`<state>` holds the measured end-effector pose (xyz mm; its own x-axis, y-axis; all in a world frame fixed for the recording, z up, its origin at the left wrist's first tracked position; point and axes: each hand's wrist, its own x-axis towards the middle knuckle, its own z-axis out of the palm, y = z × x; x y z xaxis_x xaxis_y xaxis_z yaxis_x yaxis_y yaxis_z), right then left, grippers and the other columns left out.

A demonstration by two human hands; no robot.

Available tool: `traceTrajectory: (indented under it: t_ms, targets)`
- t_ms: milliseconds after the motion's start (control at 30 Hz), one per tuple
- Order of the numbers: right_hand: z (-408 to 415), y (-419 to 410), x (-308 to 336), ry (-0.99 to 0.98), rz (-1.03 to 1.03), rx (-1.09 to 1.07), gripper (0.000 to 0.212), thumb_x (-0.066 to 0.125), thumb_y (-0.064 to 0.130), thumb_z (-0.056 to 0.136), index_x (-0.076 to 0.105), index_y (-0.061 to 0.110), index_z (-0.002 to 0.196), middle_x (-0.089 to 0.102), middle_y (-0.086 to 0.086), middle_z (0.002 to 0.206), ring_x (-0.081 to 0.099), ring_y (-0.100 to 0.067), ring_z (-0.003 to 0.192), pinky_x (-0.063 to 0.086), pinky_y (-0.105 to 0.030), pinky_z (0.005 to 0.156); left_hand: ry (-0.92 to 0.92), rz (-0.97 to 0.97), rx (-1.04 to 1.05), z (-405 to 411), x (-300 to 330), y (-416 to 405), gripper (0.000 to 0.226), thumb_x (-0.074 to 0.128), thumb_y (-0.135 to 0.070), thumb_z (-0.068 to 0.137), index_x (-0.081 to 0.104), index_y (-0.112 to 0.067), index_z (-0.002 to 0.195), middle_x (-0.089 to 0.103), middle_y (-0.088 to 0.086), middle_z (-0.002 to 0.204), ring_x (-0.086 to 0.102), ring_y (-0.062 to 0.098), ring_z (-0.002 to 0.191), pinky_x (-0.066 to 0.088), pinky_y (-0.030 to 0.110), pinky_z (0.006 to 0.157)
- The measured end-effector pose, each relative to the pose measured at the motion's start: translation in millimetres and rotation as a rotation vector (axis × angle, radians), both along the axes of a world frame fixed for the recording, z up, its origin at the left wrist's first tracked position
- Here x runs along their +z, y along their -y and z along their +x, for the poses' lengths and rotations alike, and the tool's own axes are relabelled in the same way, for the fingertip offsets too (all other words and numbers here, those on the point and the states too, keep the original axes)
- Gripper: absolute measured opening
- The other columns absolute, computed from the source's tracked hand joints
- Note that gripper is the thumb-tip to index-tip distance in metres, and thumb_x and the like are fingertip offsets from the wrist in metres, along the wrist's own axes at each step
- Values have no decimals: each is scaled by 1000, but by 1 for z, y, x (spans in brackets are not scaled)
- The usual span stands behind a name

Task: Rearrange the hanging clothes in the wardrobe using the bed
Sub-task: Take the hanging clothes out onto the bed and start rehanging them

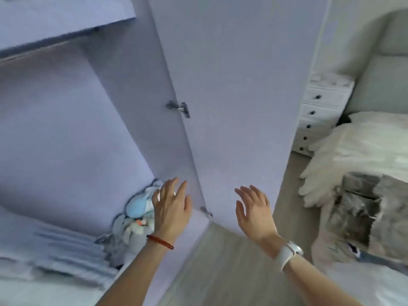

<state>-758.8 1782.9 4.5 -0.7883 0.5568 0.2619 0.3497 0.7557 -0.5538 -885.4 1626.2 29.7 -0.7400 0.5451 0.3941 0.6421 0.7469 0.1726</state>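
On the wardrobe floor lie folded cloths and soft toys; the bed carries a white blanket.

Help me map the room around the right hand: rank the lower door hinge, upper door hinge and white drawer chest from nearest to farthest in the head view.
1. Lower door hinge, just left of the right hand.
2. Upper door hinge, above-left.
3. White drawer chest, far right by the bed.

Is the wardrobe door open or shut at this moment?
Open. The wardrobe door swings outward on its hinge, exposing the interior and folded clothes inside.
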Motion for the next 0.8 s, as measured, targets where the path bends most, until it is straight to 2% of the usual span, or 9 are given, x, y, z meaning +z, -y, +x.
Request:
traceTrajectory:
  t_ms: [67, 133, 267, 333, 433, 500, 567, 633, 800]
  targets:
    - [-52, 35, 3, 8, 9, 173, 37, 50, 16, 90, 52, 12, 127, 50, -5, 134, 32, -25, 134, 22, -44, 111, 65, -23, 201, -25, 6, 57, 41, 70, -16, 76, 63, -13, 116, 56, 14, 127, 51, 30, 120, 35, 51, 98]
    - [-96, 67, 11, -4, 34, 328, 37, 52, 15, 88, 54, 11, 125, 52, -6, 132, 34, -26, 133, 24, -45, 109, 56, -40, 367, -42, 12, 109, 42, 65, -20, 81, 58, -15, 123, 50, 12, 135, 43, 29, 127, 30, 51, 102]
    - [-166, 132, 35, -57, 55, 605, 32, 61, 7, 81, 63, 6, 113, 62, -12, 118, 50, -34, 120, 39, -50, 99, 107, -57, 694, -53, 28, 194, 47, 45, -31, 92, 40, -22, 138, 31, 4, 148, 22, 21, 139, 16, 46, 110]
    - [-191, 164, 45, -111, 78, 759, 27, 62, 4, 76, 67, 3, 103, 67, -15, 105, 61, -36, 103, 48, -50, 88, 101, -26, 829, -47, 35, 227, 47, 41, -33, 94, 35, -25, 140, 26, 1, 149, 16, 17, 140, 12, 43, 112]
    - [-219, 211, 59, -132, 26, 981, 27, 56, 5, 74, 67, 2, 99, 69, -15, 96, 65, -34, 89, 53, -45, 78, 33, 81, 956, -33, 55, 265, 44, 52, -23, 90, 47, -17, 133, 40, 8, 142, 30, 24, 136, 20, 48, 109]
    - [-237, 243, 69, -126, -17, 1100, 27, 54, 4, 83, 63, 4, 108, 67, -12, 106, 62, -32, 99, 51, -41, 85, -22, 116, 1047, -28, 70, 287, 42, 57, -18, 88, 52, -13, 129, 46, 11, 137, 36, 28, 132, 25, 50, 105]
    - [-252, 277, 78, -79, -46, 1194, 30, 48, 9, 90, 58, 8, 119, 61, -9, 117, 54, -28, 110, 43, -37, 94, -35, 133, 1136, -26, 85, 309, 44, 55, -19, 89, 49, -14, 132, 43, 10, 139, 33, 28, 133, 24, 49, 105]
    - [-263, 313, 91, -42, -133, 1263, 29, 44, 11, 93, 57, 7, 118, 60, -10, 118, 53, -28, 111, 41, -34, 95, -42, 147, 1203, -26, 98, 332, 48, 50, -22, 91, 40, -16, 137, 37, 8, 143, 28, 26, 135, 24, 47, 105]
    - [-283, 408, 149, 90, -566, 1286, 26, 42, 9, 93, 59, 5, 112, 64, -13, 110, 57, -26, 104, 40, -25, 87, -107, 244, 1274, -40, 123, 387, 52, 44, -18, 92, 29, -15, 143, 32, 8, 145, 27, 26, 133, 29, 43, 104]
